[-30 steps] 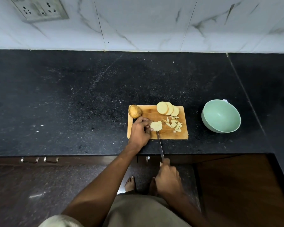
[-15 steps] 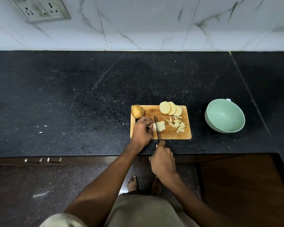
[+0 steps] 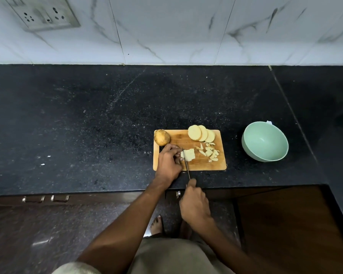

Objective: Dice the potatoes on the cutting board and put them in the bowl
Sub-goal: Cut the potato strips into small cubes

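My left hand [image 3: 167, 162] sits on the cutting board [image 3: 190, 165], fingers curled down and clamped on the left edge of the stack of potato slices [image 3: 188, 155]; my right hand [image 3: 194, 202] is closed around the knife handle out past the near edge of the board, over the counter's front lip; the knife [image 3: 186, 163] runs from that hand straight away from me, its blade lying across the stack just right of my left fingertips, so the cut line goes near to far and the fingers are the thing closest to it; the uncut part of the stack lies to the right of the blade; I judge the next stroke has to keep clear of my knuckles; loose diced bits [image 3: 209, 152] lie just right of the stack, three round slices [image 3: 201, 133] overlap at the far edge, and a whole potato [image 3: 162, 137] rests on the far left corner, touching nothing I hold; the bowl [image 3: 264, 142] stands empty on the counter [image 3: 87, 125] well to the right, nearer my knife hand, with open black counter between board and bowl
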